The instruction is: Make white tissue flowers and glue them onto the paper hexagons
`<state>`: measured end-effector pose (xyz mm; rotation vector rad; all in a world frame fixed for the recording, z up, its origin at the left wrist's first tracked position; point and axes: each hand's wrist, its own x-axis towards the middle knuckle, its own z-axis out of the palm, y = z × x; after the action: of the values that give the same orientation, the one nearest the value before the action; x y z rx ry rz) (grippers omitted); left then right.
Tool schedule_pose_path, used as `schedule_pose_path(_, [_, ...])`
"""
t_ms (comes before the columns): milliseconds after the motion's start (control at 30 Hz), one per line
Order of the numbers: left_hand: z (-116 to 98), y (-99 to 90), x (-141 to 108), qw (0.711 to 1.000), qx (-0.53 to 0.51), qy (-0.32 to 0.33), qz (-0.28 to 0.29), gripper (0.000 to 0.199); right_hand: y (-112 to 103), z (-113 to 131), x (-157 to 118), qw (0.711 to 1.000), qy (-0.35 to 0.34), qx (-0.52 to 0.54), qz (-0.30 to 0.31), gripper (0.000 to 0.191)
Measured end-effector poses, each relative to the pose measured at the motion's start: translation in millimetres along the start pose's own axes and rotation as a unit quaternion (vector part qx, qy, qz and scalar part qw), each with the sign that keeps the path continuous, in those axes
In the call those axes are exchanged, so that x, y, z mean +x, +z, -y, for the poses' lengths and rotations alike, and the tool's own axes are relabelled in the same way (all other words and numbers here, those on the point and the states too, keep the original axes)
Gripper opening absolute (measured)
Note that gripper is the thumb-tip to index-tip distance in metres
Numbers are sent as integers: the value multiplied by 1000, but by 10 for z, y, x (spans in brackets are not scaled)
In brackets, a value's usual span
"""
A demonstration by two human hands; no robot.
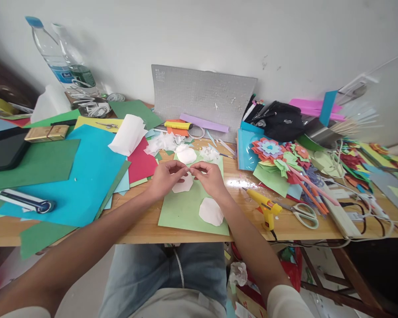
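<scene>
My left hand [168,177] and my right hand [208,178] meet fingertip to fingertip above a light green paper sheet [179,212]. Thumbs and forefingers are pinched together on both sides; whatever lies between them is too small or hidden to make out. Under the fingers, partly covered, is a white paper piece [181,185] with cut edges. Another white rounded piece [211,211] rests near the sheet's front right, below my right wrist. Just beyond the hands lie a third white piece [185,154] and crumpled white scraps [209,153].
On the right are a yellow glue gun [263,205], scissors [303,214], paper flowers [268,150] and a white power strip [343,212]. Coloured sheets, a stapler [26,201] and a white paper roll [128,134] occupy the left. A grey cutting mat [202,95] leans against the wall.
</scene>
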<state>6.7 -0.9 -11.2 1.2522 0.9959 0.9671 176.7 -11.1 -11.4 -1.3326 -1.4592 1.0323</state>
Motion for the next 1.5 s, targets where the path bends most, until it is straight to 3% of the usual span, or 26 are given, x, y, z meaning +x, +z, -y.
schedule_pose_path(200, [28, -28, 33, 1000, 14, -2, -4, 37, -27, 8, -4, 996, -59, -60, -29, 18])
schedule_pose_path(300, [34, -44, 29, 993, 113, 38, -18, 36, -165, -16, 81, 988, -72, -111, -84, 17])
schedule_pose_path(433, [45, -28, -15, 930, 351, 113, 2, 32, -421, -145, 287, 953, -69, -221, -193, 16])
schedule_pose_path(567, [66, 19, -57, 873, 469, 122, 49, 35, -523, -307, 442, 937, -29, -275, -213, 18])
schedule_pose_path(867, [126, 14, -37, 864, 484, 129, 51, 35, -603, -352, 507, 927, -50, -269, -258, 18])
schedule_pose_path(1067, [111, 15, -31, 872, 470, 131, 33, 37, -641, -418, 527, 938, -19, -258, -230, 20])
schedule_pose_path(1200, [-1, -97, 23, 869, 475, 133, -32, 39, -654, -434, 524, 933, -35, -261, -247, 25])
schedule_pose_path(1400, [-174, -543, 228, 817, 531, 97, -203, 35, -641, -447, 539, 933, -58, -226, -274, 27])
schedule_pose_path(1500, [-209, -739, 299, 795, 551, 64, -246, 33, -615, -416, 519, 925, -70, -221, -301, 27])
